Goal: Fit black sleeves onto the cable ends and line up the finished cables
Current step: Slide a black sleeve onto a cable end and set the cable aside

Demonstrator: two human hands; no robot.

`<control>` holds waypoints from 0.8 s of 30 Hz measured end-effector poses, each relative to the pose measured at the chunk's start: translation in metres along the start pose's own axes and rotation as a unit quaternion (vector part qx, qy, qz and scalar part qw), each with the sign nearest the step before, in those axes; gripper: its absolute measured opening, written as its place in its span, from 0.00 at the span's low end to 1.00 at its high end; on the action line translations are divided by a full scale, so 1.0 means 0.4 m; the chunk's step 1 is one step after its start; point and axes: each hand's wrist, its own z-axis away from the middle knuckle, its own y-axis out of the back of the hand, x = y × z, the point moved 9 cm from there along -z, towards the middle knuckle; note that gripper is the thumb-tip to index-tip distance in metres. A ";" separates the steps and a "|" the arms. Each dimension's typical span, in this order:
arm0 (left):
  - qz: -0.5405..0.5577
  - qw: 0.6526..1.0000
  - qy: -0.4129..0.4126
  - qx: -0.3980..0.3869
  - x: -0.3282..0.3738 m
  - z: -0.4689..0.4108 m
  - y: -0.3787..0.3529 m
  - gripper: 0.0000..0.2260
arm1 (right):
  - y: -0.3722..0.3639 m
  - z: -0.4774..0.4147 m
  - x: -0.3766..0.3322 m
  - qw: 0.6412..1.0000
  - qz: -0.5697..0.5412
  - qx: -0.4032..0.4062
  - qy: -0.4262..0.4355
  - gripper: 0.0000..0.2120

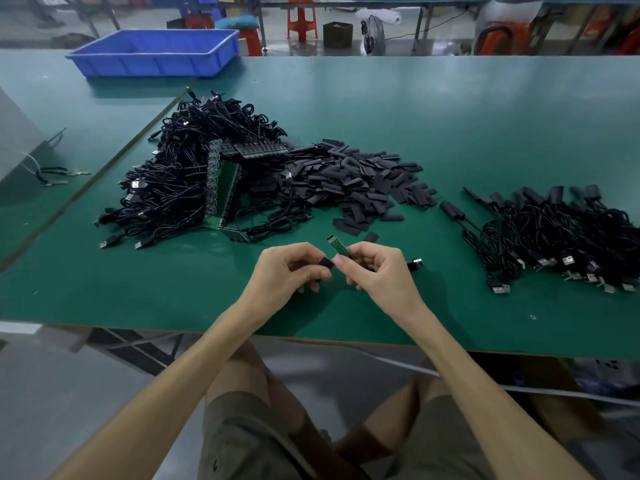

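Above the green table, the left hand pinches a black sleeve while the right hand pinches a small green board (the cable's end), sleeve and board just beside each other.

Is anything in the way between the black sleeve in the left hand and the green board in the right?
Nothing visible. The left hand holds the black sleeve just beside the green board pinched in the right hand; the board's upper end sticks out bare.
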 end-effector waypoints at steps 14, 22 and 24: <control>-0.054 0.997 -0.039 -0.040 0.016 -0.002 -0.016 0.08 | -0.009 0.000 0.005 0.999 0.019 -0.026 0.001 0.05; -0.056 0.995 -0.057 -0.063 0.016 -0.002 -0.019 0.08 | -0.013 -0.001 0.012 0.999 0.014 -0.035 -0.005 0.05; -0.056 0.994 -0.065 -0.068 0.019 -0.002 -0.021 0.09 | -0.012 -0.001 0.012 0.999 0.009 -0.036 -0.006 0.05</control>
